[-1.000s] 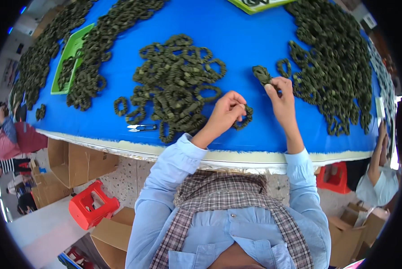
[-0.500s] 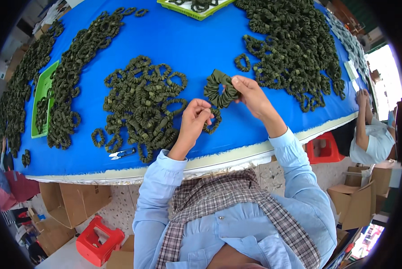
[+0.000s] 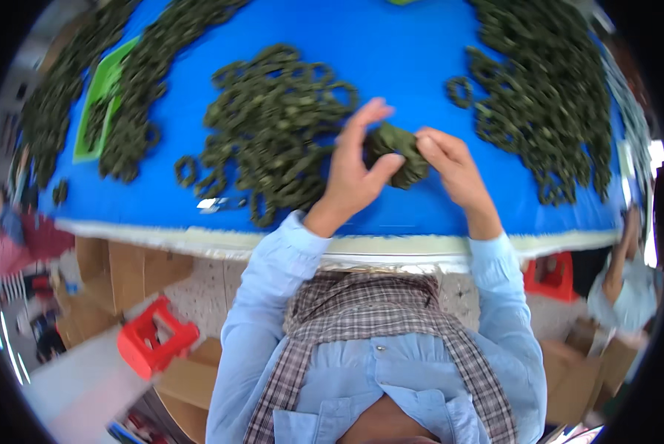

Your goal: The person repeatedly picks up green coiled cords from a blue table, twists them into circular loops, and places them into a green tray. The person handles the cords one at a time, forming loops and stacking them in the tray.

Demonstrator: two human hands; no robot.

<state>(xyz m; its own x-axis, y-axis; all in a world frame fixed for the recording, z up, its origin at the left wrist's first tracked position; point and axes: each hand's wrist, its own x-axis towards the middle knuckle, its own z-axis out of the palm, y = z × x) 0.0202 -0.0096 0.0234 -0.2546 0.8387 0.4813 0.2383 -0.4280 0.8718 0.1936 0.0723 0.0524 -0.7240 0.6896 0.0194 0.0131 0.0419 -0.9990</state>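
Observation:
A dark green fabric scrunchie is held above the blue cloth. My right hand pinches its right edge between thumb and fingers. At its left side is my left hand, fingers stretched apart and thumb lying against the fabric. To the left of my left hand is a loose heap of dark green scrunchies, slightly blurred. Small thread snips lie by the heap's lower left edge.
A larger pile of scrunchies spreads at the right, with a single scrunchie beside it. Far left, a green basket stands among long rows of scrunchies. Red stools and cardboard boxes are below the table edge. A co-worker sits at right.
My left hand has opened out and come up against the scrunchie's left side. The single scrunchie below my hands no longer shows there. The whole view has shifted, with the table higher in it.

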